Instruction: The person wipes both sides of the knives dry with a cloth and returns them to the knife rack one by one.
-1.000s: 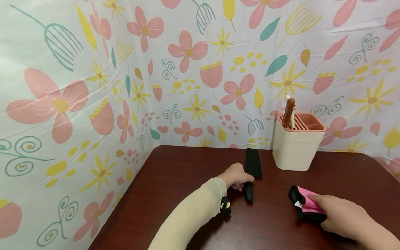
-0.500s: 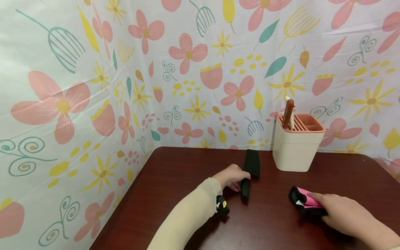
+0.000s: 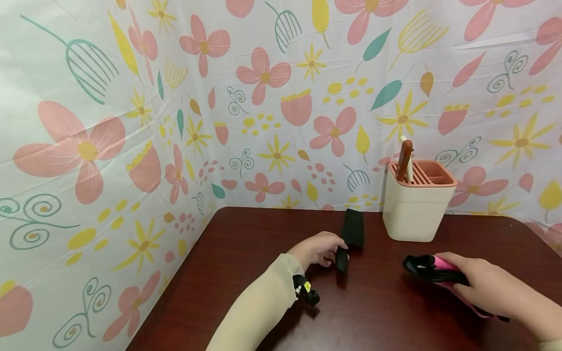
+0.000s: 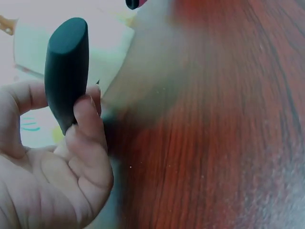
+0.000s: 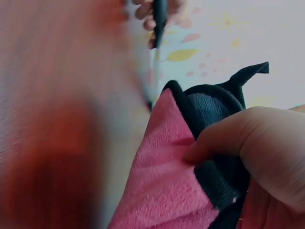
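Note:
My left hand point(image 3: 319, 248) grips a black cleaver around the top of its handle point(image 3: 341, 259). The dark blade point(image 3: 353, 226) points away toward the wall, over the back of the table. In the left wrist view the butt of the black handle point(image 4: 67, 67) rises out of the fingers, thumb on one side. My right hand point(image 3: 487, 283) pinches a folded pink cloth with black edging point(image 3: 445, 263), to the right of the cleaver. Seen from the right wrist, the thumb presses on the fuzzy pink cloth point(image 5: 164, 167), and a black strap point(image 5: 250, 71) sticks out behind.
A cream knife holder point(image 3: 414, 212) with an orange slotted top stands at the back right of the brown table point(image 3: 246, 253). Brown and white handles point(image 3: 405, 161) stick up from its slots. Flower-printed sheeting point(image 3: 263, 122) hangs behind and along the left side.
My left hand has drawn back slightly left with the cleaver, its handle swinging left. The cloth in my right hand has turned over, showing more black edge and a hanging lower part.

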The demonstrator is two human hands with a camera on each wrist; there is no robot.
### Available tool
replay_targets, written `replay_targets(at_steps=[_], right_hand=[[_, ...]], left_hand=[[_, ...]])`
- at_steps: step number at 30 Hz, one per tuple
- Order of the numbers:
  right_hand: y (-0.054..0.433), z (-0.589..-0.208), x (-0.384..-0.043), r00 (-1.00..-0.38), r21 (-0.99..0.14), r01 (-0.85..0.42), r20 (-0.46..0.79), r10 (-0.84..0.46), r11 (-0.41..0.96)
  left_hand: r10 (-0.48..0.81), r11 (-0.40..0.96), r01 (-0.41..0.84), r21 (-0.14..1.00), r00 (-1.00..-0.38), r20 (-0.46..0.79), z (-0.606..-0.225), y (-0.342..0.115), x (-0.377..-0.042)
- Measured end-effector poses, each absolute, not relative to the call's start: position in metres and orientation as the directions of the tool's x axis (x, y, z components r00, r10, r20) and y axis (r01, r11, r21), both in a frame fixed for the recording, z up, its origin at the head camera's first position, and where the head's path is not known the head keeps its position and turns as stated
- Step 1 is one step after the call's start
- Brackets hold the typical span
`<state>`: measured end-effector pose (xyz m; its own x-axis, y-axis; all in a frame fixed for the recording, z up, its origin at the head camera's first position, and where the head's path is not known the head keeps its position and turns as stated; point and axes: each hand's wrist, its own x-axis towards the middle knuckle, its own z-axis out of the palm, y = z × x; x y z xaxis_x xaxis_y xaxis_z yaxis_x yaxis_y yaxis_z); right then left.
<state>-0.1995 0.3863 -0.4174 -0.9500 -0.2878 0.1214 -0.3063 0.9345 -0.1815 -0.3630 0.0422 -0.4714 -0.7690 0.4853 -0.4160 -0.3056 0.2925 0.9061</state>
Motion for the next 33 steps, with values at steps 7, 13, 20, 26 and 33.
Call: replay_targets(at_steps=[7,13,20,26,33], right_hand=[[0.377,-0.388,-0.209,-0.918,-0.216,-0.38,0.205,-0.339,0.899],[0.367,-0.352,-0.224,-0.881,-0.195,-0.444,0.277,-0.385,0.875],[0.338,-0.308,-0.25,-0.843,-0.194,-0.493,0.346,-0.411,0.848],[0.304,-0.285,-0.285,-0.864,-0.23,-0.476,0.301,-0.403,0.849],[0.272,-0.288,-0.327,-0.867,-0.254,-0.477,0.294,-0.403,0.841]], left_hand=[[0.573,0.172,-0.342,0.924,-0.728,-0.377,-0.467,0.029,-0.359],[0.637,0.066,-0.343,0.937,-0.708,-0.304,-0.459,0.02,-0.344],[0.657,-0.056,-0.335,0.94,-0.722,-0.218,-0.439,0.013,-0.316],[0.663,-0.113,-0.328,0.938,-0.728,-0.174,-0.425,0.006,-0.29],[0.69,-0.14,-0.269,0.953,-0.716,-0.1,-0.412,0.004,-0.269]])
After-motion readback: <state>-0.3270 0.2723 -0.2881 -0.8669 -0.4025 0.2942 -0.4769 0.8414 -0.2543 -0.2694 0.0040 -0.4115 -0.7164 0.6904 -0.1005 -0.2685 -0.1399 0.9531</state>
